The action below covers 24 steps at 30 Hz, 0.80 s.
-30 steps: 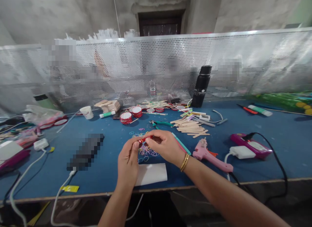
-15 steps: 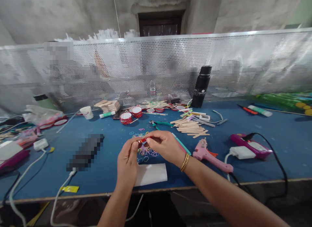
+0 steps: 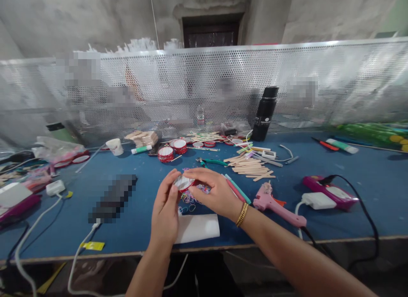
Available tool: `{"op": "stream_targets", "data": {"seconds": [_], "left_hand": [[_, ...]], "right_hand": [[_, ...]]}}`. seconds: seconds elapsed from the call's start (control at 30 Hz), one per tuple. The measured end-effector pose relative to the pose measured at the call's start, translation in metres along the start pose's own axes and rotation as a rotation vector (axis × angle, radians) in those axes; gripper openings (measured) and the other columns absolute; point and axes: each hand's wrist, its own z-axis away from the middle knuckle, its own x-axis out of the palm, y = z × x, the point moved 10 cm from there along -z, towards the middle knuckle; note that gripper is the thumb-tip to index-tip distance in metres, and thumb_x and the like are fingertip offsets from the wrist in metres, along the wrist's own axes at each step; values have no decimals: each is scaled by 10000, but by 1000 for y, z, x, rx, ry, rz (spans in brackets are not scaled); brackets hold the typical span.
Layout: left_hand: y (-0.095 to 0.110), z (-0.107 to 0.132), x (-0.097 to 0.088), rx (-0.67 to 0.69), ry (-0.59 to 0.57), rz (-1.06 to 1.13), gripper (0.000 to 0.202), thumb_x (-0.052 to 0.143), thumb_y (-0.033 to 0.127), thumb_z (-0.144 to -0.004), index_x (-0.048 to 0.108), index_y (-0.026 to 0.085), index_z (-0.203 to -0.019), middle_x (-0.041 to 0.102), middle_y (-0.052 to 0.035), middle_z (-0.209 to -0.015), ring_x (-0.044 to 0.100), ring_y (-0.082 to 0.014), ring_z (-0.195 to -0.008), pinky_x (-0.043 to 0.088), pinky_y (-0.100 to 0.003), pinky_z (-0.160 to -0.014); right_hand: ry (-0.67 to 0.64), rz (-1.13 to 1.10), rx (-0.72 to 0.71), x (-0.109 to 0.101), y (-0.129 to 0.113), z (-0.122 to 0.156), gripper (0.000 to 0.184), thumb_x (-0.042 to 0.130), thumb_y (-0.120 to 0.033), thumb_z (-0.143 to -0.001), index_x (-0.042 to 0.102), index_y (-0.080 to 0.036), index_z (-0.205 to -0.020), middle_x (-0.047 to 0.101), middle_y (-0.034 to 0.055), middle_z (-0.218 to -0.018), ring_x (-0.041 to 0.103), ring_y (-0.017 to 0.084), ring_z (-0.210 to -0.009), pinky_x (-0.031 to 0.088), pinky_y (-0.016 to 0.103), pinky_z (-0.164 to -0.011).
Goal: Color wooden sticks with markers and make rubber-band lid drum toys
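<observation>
Between my two hands is a small round red-rimmed disc [image 3: 184,183] with a whitish face, tilted up toward me. My left hand [image 3: 165,207] grips its left edge, thumb in front and fingers behind. On the right edge, the thumb and fingers of my right hand [image 3: 214,190] close around it. Small coloured rubber bands [image 3: 191,198] lie in a loose pile on the table under the disc, partly hidden by my hands. Close to me lies a folded white cloth or paper [image 3: 199,229]. Similar red-rimmed white discs [image 3: 165,153] are stacked farther back.
A pink glue gun [image 3: 279,207] and a purple power strip [image 3: 331,192] with cords lie right. Wooden sticks [image 3: 250,166] and green-handled pliers [image 3: 212,162] are behind my hands. A phone [image 3: 113,199] on a cable lies left. A black bottle [image 3: 265,114] stands by the perforated metal divider [image 3: 178,84].
The disc has turned from edge-on to face-up, so its whitish face now shows. Both hands keep their hold, with my right fingers shifted slightly along the rim.
</observation>
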Motion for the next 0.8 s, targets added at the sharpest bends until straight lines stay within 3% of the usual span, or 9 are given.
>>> {"op": "stream_targets", "data": {"seconds": [0.07, 0.17, 0.27, 0.5, 0.63, 0.8], "left_hand": [[-4, -1, -3, -41, 13, 10, 411, 747, 437, -905, 713, 309, -1294, 596, -66, -1539, 582, -279, -1384, 512, -404, -1119], [-2, -1, -6, -23, 31, 7, 526, 788, 357, -868, 656, 322, -1376, 629, -53, -1504, 590, -259, -1374, 444, -420, -1192], [1, -1, -7, 23, 38, -12, 533, 776, 304, -879, 638, 330, -1394, 646, -47, -1483, 601, -252, -1362, 442, -415, -1192], [2, -1, -6, 65, 28, -81, 468, 752, 289, -903, 669, 334, -1362, 670, -44, -1461, 634, -263, -1335, 505, -418, -1138], [-3, -1, -2, 16, -13, -77, 492, 773, 301, -888, 686, 336, -1370, 654, -35, -1497, 609, -266, -1374, 481, -418, -1170], [-1, 1, -2, 12, 2, -44, 476, 757, 437, -912, 702, 319, -1370, 671, -58, -1478, 621, -281, -1367, 503, -429, -1156]], "right_hand": [[-20, -11, -25, 3, -1, 1, 445, 680, -214, -879, 692, -282, -1319, 692, 82, -1395, 657, 233, -1294, 555, 481, -1121], [-41, -107, 51, 7, 11, 3, 637, 702, -198, -870, 551, -291, -1482, 545, 122, -1553, 700, 226, -1209, 630, 429, -1011], [-73, -122, 111, 12, 22, 4, 708, 713, -191, -863, 492, -277, -1530, 568, 138, -1531, 740, 209, -1087, 638, 427, -989], [-85, -114, 190, 12, 30, 3, 450, 609, -255, -957, 613, -208, -1405, 721, 124, -1298, 750, 198, -956, 660, 367, -822], [-54, -94, 276, 9, 37, 2, 338, 556, -272, -993, 666, -211, -1307, 758, 64, -1011, 694, 144, -702, 617, 301, -652], [82, 13, 217, -9, 33, -1, 214, 551, -281, -986, 719, -213, -1100, 743, 42, -918, 645, 142, -650, 538, 277, -595]]}}
